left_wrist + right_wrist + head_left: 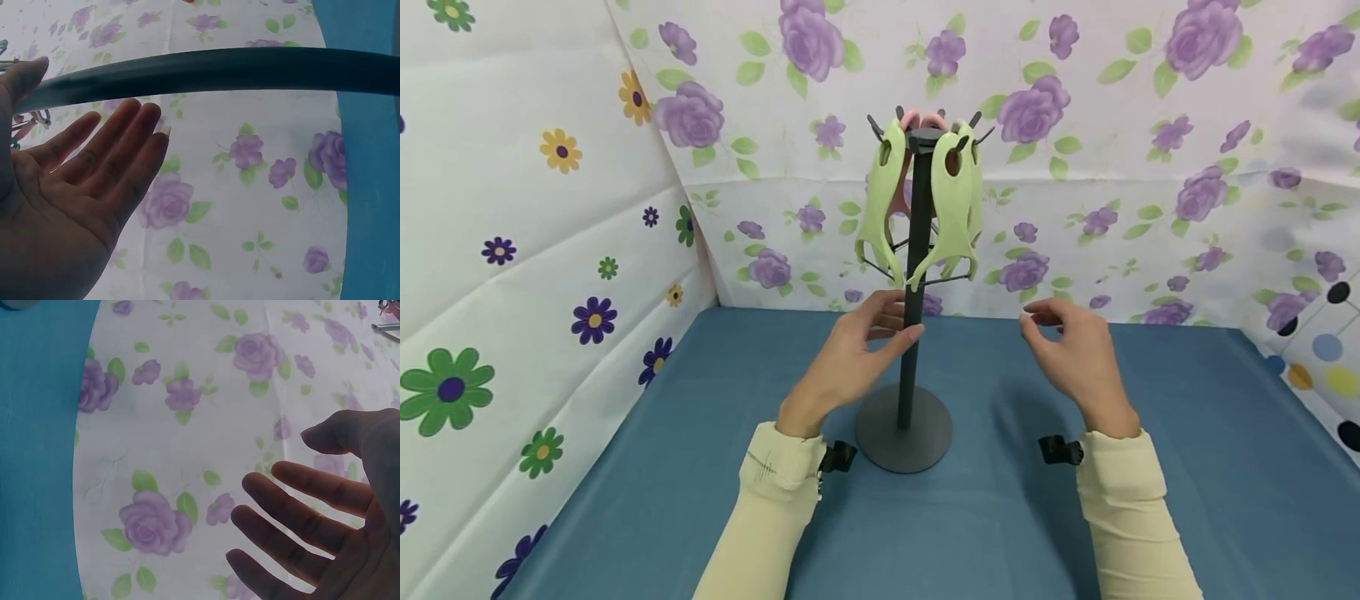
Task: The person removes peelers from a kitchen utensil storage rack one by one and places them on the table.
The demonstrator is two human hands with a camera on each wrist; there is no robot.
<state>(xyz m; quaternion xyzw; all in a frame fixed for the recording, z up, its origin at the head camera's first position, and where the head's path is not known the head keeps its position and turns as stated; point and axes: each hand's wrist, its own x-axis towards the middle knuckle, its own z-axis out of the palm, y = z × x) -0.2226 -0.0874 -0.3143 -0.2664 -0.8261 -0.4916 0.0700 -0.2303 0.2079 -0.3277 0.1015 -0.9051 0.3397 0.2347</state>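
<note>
We note the dark stand's upright pole (913, 283) rising from the blue tabletop (1187, 467) just at our left hand (850, 358) fingers (134, 140), open and empty; right hand (1075, 354), also open and empty, sits farther off.

Blue cloth table cover (1187, 500); white backdrop printed with purple roses (1112, 125) behind and right; white side panel (512, 250) at left with multicoloured daisy print.
</note>
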